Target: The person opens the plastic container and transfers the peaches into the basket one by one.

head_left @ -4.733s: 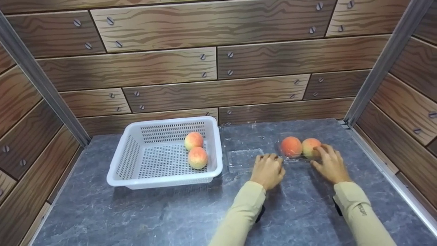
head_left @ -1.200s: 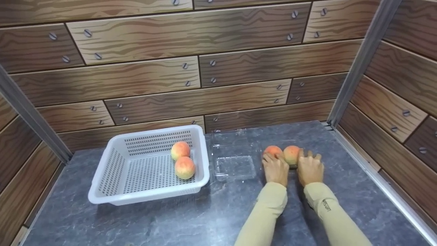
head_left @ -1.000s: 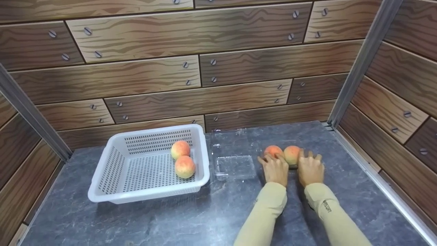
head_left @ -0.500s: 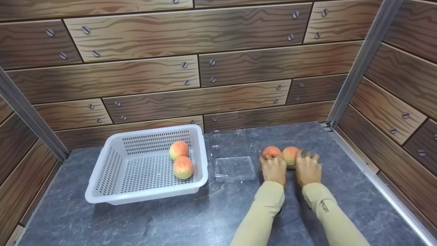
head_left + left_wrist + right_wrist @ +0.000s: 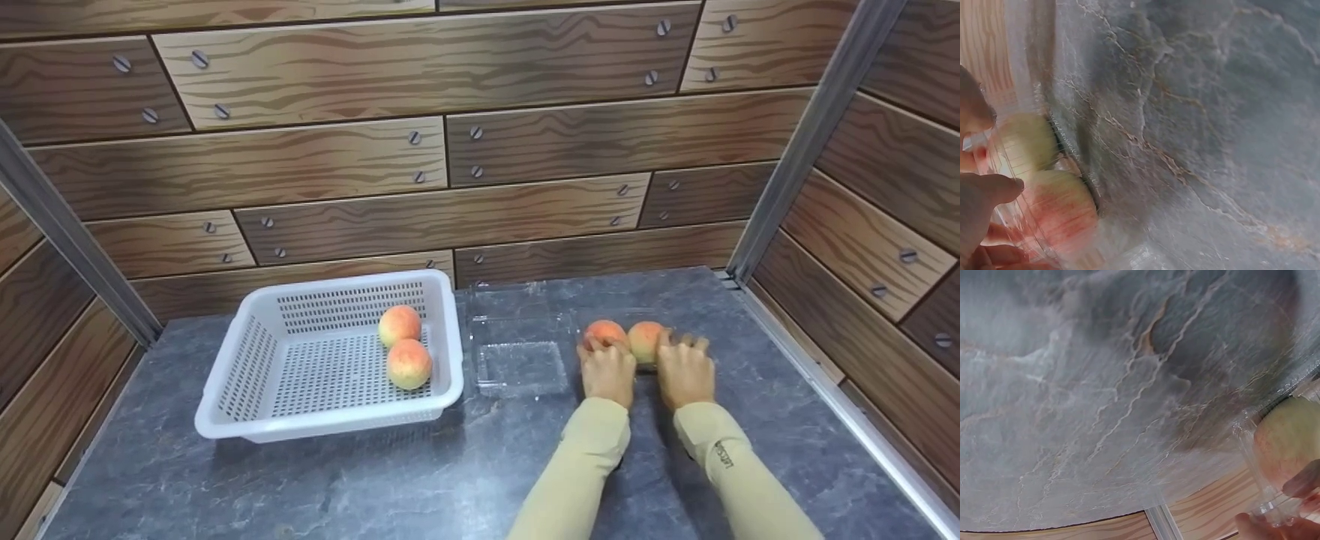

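Two red-and-yellow peaches, a left one (image 5: 604, 332) and a right one (image 5: 645, 340), sit side by side in a clear plastic box (image 5: 1266, 506) on the right of the table. My left hand (image 5: 609, 373) grips the near left edge of this box, its thumb (image 5: 1002, 188) on the plastic in the left wrist view. At the near right corner, my right hand (image 5: 686, 371) pinches the clear edge between thumb and fingers, as the right wrist view shows. Glare and the hands hide how the box's lid lies.
A white perforated basket (image 5: 247, 431) stands on the left, with two peaches, a rear one (image 5: 400, 326) and a front one (image 5: 409, 364), at its right side. Between basket and hands lies another clear plastic box (image 5: 517, 367), opened out. Wood-patterned walls (image 5: 360, 157) enclose the grey table (image 5: 375, 480).
Since the oldest frame, my left hand has moved right to the peach box, and my right hand has come from the right peach to the box's near edge. Lately both hands have barely moved.
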A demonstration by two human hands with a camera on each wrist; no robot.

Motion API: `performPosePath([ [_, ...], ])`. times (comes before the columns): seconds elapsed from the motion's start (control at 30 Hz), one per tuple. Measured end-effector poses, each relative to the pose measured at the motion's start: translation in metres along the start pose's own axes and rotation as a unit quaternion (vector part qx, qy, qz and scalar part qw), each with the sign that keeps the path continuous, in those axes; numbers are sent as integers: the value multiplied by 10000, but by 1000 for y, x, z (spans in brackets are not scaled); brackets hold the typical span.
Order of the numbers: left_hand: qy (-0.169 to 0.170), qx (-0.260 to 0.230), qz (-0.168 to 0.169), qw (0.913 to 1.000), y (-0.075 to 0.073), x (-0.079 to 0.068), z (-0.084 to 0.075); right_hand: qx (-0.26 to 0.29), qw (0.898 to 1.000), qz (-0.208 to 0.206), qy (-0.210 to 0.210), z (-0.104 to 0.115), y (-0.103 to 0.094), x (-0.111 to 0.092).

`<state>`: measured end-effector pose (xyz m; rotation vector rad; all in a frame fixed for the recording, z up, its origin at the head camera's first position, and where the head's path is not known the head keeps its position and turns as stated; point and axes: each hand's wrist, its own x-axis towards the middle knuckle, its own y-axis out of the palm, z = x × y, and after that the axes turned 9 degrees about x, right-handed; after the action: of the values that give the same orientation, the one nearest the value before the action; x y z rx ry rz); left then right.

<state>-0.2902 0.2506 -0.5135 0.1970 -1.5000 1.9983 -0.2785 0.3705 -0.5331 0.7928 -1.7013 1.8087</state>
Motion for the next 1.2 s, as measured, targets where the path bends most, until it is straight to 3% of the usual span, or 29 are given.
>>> performPosePath([
  [0.33,17,31,-50,10000,-1,-1,3,13,9996,248,-127,-1,-2,1],
  [0.6,-41,50,-177,9998,-1,-1,2,54,9994,214,-272,-5,-2,3],
  [0.97,145,29,230,9996,-5,0,3,58,9963,847,-145,-3,-9,6],
  [1.2,151,33,203,9997,-5,0,2,30,9961,861,-167,-3,-9,8],
])
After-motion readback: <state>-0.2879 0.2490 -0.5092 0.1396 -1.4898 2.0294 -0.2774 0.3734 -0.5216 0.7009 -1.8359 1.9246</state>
